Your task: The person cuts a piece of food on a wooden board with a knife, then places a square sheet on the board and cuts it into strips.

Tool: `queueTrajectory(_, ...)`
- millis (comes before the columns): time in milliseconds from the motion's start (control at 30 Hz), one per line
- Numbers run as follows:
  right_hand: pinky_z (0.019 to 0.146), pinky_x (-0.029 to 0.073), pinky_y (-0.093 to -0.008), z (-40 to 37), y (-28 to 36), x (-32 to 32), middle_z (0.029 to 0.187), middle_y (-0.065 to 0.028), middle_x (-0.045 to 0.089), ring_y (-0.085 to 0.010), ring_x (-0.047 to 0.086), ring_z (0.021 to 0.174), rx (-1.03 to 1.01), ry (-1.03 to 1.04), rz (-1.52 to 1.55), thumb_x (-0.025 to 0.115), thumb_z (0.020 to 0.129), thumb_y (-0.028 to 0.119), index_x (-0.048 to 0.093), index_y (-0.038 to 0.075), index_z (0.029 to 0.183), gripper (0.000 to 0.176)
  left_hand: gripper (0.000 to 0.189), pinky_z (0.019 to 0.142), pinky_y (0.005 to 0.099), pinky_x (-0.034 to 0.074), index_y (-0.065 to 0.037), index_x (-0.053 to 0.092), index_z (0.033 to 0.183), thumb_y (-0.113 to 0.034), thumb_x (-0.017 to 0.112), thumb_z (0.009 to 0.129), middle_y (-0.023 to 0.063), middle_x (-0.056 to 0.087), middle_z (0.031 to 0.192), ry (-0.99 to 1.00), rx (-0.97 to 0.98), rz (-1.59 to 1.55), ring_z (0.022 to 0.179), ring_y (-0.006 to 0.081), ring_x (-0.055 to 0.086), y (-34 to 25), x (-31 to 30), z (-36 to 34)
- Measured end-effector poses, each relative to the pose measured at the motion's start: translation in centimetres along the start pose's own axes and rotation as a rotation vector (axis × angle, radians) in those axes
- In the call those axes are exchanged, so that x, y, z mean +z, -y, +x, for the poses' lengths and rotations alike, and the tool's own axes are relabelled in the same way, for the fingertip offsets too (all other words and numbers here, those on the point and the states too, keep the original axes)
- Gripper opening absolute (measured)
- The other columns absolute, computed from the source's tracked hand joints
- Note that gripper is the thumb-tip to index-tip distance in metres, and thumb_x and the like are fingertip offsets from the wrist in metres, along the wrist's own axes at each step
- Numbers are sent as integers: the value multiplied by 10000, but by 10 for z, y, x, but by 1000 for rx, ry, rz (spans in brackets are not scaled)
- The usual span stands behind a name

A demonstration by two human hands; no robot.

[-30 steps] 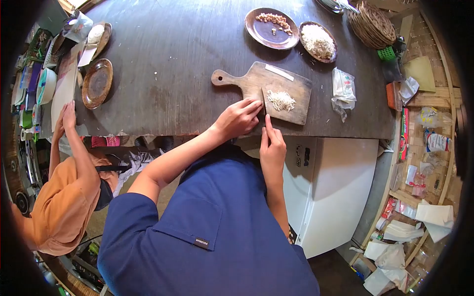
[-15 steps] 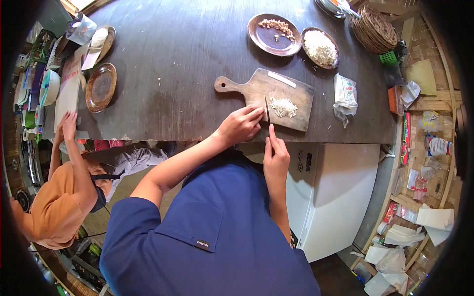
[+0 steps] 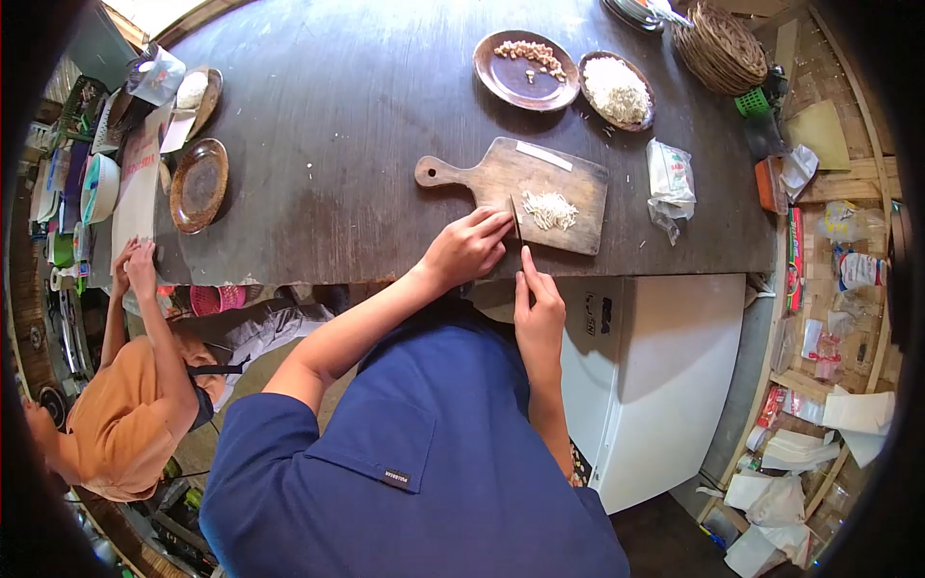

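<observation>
A wooden cutting board (image 3: 590, 188) with a handle lies at the table's near edge. On it are a small heap of thin white strips (image 3: 550, 211) and one longer white stick (image 3: 544, 156) along the far side. My right hand (image 3: 540, 303) grips a knife (image 3: 516, 223), index finger stretched along its back, the dark blade standing on the board just left of the strips. Close beside the blade, my left hand (image 3: 469, 246) has its fingers curled and pressed together over the board's near left edge. Whatever they pinch is hidden.
Beyond the board stand a brown plate of brownish pieces (image 3: 496, 77) and a plate heaped with white shreds (image 3: 617, 91). A plastic packet (image 3: 671, 178) lies right. At left are a brown oval dish (image 3: 199, 186) and another person (image 3: 135, 414), hands on a cardboard sheet (image 3: 130, 207).
The whole view has shifted slightly. The knife's blade has tilted a little beside my left fingers; both hands stay nearly in place. The other person's hands remain at the cardboard.
</observation>
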State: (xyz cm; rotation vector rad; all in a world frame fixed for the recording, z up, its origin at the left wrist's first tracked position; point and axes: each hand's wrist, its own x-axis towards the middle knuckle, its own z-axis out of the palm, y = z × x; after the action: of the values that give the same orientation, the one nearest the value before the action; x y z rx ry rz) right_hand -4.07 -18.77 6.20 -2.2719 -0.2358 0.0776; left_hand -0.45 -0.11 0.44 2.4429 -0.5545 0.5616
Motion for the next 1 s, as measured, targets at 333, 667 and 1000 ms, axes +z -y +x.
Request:
queueTrajectory(333,798,530,-396,16,-2,4,939,-171,654,-293,628,781,-56,-27,31,636,1063,95,639,148,1497,437,426,1029,385,567,51,708,1240,-102,736,844,135,676,1281,1,-23,-10,1180,304,654,-1,-2,1)
queueTrajectory(667,812,531,-406,9,-8,8,943,-174,647,-303,638,788,-1,14,4,639,1064,105,628,169,1509,450,419,1023,389,569,50,713,1229,-111,735,843,130,678,1269,-8,-7,-42,1174,305,654,1,0,0)
queueTrajectory(1000,778,529,-376,-11,-6,-2,904,-160,634,-245,610,752,-5,14,0,643,1064,90,629,164,1510,452,335,1042,352,549,56,735,1146,-145,715,879,126,684,1249,-25,-14,-2,1189,270,639,-1,0,0)
